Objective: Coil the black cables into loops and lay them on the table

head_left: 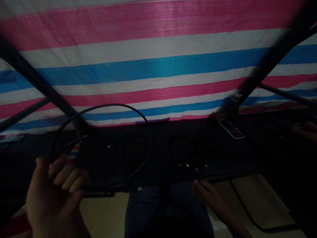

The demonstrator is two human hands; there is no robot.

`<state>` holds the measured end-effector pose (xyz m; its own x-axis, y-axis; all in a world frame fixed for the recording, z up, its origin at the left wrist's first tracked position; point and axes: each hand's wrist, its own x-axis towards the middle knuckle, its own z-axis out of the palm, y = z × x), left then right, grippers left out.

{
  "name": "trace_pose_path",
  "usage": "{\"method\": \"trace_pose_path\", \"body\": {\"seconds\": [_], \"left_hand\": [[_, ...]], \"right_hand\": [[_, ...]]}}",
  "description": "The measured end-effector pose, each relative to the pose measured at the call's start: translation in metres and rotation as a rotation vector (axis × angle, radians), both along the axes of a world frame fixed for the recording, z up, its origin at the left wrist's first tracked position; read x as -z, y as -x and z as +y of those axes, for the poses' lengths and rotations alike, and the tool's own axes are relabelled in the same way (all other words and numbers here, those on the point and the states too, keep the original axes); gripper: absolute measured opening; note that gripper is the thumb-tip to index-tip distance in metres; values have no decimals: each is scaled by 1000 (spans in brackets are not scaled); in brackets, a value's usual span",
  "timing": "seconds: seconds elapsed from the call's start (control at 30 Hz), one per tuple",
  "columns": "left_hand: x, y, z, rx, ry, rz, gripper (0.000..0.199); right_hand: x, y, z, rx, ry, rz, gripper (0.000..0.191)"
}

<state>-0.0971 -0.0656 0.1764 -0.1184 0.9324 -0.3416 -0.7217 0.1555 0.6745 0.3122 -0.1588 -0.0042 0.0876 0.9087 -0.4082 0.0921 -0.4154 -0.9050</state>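
Left hand [51, 195], black cable [111, 104] — thin, looped

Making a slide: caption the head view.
Left hand holds a looped black cable above a dark table with coiled cables; right hand at its edge, striped tarp behind.

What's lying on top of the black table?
Black cable coils and a flat phone-like device; another cable loop runs up to your left hand. The tabletop beneath them is covered.
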Motion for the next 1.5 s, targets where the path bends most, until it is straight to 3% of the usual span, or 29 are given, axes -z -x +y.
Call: {"method": "trace_pose_path", "body": {"seconds": [0.13,0.23,0.33,0.43,0.6,0.8,0.97,1.03,1.13,1.27,1.37,1.5], "left_hand": [[4,-54,10,-30,-216,-128,45],[26,-91,17,80,-269,-176,43],[49,-111,21,69,-283,-207,49],[64,-119,23,-22,-268,-193,55],[76,-135,25,-95,-131,-195,57],[95,-166,11,-56,32,-211,51],[127,-170,-5,136,144,-80,39],[139,-166,-2,141,127,28,33],[150,-165,16,114,22,250,42],[159,-192,50,333,-83,516,53],[165,-219,67,374,-85,484,54],[171,-239,75,371,-79,421,50]], "right_hand": [[-23,52,17,159,-86,417,64],[-45,90,34,200,-205,554,61],[-64,113,45,187,-257,645,61],[-75,123,51,195,-276,759,60],[-90,126,64,413,-367,820,58],[-109,123,82,484,-528,820,61],[-101,104,88,444,-571,643,43],[-93,86,90,471,-545,583,43],[-79,50,96,605,-449,486,43],[-57,4,105,772,-422,352,45],[-46,-14,105,860,-430,327,46],[-37,-20,99,862,-437,378,49]]}}
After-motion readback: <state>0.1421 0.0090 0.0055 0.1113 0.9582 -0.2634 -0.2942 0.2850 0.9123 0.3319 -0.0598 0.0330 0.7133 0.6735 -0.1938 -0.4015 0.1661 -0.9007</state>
